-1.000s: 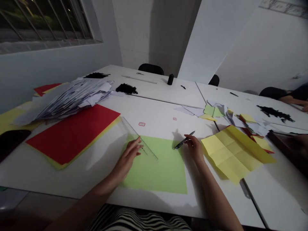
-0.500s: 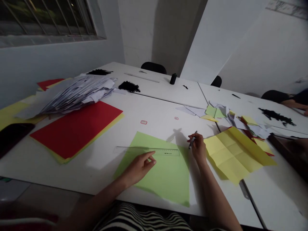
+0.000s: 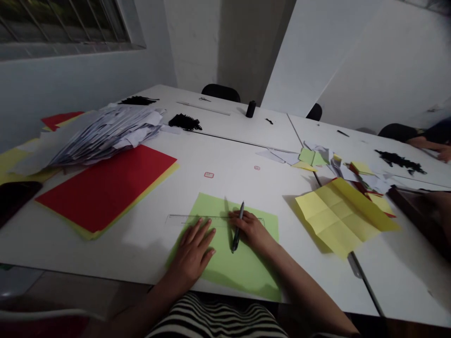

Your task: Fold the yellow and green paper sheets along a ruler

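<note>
One left hand (image 3: 192,251) spread, right hand (image 3: 252,232) gripping dark pen (image 3: 235,241), ruler (image 3: 177,219) on green paper (image 3: 229,267)

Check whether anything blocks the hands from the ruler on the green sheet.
Nothing visible does: the left hand reaches over the ruler on the green sheet; the right hand, holding a pen, overlaps it too.

Dim, greyish light, soft shadows on the white table (image 3: 229,152), dark lower corners, edges wide-angle stretched.
</note>
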Demonstrator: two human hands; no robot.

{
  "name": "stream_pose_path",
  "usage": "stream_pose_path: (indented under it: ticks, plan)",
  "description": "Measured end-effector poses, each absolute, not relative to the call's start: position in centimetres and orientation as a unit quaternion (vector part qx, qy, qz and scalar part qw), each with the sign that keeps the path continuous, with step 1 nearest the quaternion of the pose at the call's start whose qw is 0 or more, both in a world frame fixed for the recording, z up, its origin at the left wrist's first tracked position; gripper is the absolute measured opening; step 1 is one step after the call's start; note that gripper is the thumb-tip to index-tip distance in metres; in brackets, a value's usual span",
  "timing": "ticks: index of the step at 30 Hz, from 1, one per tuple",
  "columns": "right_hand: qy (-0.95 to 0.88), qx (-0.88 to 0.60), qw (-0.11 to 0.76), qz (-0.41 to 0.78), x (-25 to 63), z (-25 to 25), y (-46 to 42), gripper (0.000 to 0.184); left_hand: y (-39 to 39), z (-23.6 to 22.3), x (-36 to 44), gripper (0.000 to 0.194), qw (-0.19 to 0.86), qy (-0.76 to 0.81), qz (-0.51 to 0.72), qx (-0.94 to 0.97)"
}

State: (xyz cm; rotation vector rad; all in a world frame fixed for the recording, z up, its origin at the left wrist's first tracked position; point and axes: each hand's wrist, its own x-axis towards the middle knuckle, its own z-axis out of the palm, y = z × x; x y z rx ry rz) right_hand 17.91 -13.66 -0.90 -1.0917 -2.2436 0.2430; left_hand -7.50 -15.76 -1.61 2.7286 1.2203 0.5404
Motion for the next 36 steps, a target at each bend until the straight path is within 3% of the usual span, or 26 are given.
stream_pose_path:
  ticks: [10,19,24,36]
  plan:
    - [-0.817,-0.496,0.291,0.032,22.8,-2.9,-18.2,0.031,-17.3,-1.9,-8.9,0.045,0.068,0.422,0.204,0.881]
    - [-0.796,-0.546,0.258,0.036,23.7,-2.3,-19.0,0.030,-14.0,0.6,-6.4,0.025,0.109,0.491,0.172,0.847]
    - [-0.802,-0.538,0.258,0.029,23.2,-2.5,-17.4,0.028,-12.5,0.4,-4.7,0.041,0.079,0.470,0.182,0.860]
    - [-0.802,-0.545,0.241,0.030,22.2,-1.4,-14.8,0.030,-10.7,0.8,-5.2,0.059,0.095,0.496,0.134,0.853]
